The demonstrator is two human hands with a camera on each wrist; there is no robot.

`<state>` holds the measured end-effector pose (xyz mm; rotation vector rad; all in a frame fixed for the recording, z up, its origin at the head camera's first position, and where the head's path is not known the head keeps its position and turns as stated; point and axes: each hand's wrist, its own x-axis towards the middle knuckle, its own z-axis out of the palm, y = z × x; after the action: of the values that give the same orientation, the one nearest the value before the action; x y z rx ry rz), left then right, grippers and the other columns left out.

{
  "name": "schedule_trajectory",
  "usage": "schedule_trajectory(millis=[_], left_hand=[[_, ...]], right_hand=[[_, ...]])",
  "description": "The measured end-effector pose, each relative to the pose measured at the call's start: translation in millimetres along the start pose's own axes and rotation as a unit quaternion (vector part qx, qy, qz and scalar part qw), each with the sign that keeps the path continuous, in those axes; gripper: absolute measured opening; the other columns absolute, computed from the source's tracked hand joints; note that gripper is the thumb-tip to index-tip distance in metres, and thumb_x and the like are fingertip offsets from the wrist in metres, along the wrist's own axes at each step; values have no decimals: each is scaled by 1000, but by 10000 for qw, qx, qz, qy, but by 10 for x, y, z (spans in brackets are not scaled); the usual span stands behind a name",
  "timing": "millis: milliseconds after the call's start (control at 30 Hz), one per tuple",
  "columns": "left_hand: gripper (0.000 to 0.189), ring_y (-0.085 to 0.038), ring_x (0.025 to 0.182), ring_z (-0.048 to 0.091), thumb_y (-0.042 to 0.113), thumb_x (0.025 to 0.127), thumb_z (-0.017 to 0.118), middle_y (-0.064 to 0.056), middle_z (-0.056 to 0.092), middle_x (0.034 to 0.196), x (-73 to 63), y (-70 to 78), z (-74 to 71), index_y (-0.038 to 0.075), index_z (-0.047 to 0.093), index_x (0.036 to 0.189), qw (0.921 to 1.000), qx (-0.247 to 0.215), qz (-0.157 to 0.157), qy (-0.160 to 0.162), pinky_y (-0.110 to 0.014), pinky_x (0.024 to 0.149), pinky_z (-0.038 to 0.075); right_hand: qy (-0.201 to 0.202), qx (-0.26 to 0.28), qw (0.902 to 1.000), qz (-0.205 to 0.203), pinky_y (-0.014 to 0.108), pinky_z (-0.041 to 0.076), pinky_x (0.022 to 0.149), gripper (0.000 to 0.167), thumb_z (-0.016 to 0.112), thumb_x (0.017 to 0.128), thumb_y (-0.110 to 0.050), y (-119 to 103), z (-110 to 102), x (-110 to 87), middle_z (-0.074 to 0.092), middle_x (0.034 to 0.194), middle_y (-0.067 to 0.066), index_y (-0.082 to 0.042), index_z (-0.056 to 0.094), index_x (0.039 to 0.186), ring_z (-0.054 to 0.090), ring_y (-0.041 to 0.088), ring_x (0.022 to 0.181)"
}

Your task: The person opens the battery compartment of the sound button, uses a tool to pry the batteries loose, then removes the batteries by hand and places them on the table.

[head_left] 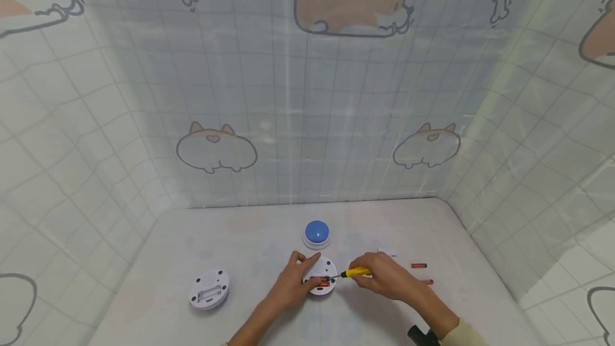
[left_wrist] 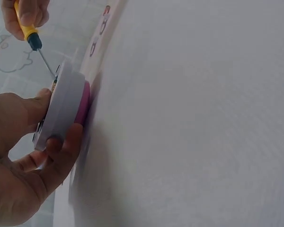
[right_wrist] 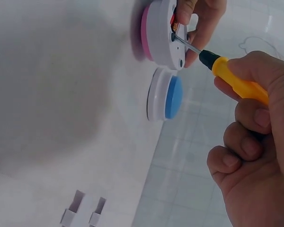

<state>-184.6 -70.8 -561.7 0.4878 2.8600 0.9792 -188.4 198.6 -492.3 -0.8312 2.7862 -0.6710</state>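
Observation:
My left hand grips a round white push-button device, thumb on its underside and fingers around the rim. It lies bottom up, its pink button facing the table. Red and black batteries sit in the compartment in its base. My right hand holds a screwdriver by its yellow handle. The metal shaft slants to the device, its tip at the compartment by the end of a battery. Whether the tip touches the battery or the casing, I cannot tell.
A second push-button device with a blue top stands just behind. Another white device lies bottom up at left, its compartment uncovered. Red batteries and a small white piece lie at right. A dark object is near my right forearm.

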Motion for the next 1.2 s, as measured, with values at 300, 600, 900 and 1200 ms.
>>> schedule_trajectory(millis=[300,600,900,1200], left_hand=[[64,-15,89,50,43,92,71,-4,42,117,1,9,37,27,50,150,9999,6,-103,80,-29,71,42],[64,-16,88,50,43,92,71,-4,42,117,-14,34,43,25,49,150,9999,39,-102,110,-30,72,43],[63,-15,88,49,42,93,71,-3,41,117,-28,60,70,26,49,150,9998,56,-150,128,-29,71,42],[65,-14,88,50,43,92,71,-2,40,118,1,69,90,28,48,151,9993,46,-337,124,-28,71,42]], right_hand=[[118,125,9999,0,33,51,84,22,70,95,-36,50,-10,-27,71,103,-15,-23,76,111,57,6,89],[59,124,9998,146,35,50,85,21,70,95,-36,40,-31,-38,71,103,-15,-23,76,111,56,7,90],[115,27,9997,234,38,49,84,21,71,93,-36,47,-25,-57,71,102,-15,-24,76,110,56,9,90],[-156,-13,9998,104,31,53,81,23,73,91,-37,-6,-20,-57,71,100,-15,-23,77,109,56,6,87]])
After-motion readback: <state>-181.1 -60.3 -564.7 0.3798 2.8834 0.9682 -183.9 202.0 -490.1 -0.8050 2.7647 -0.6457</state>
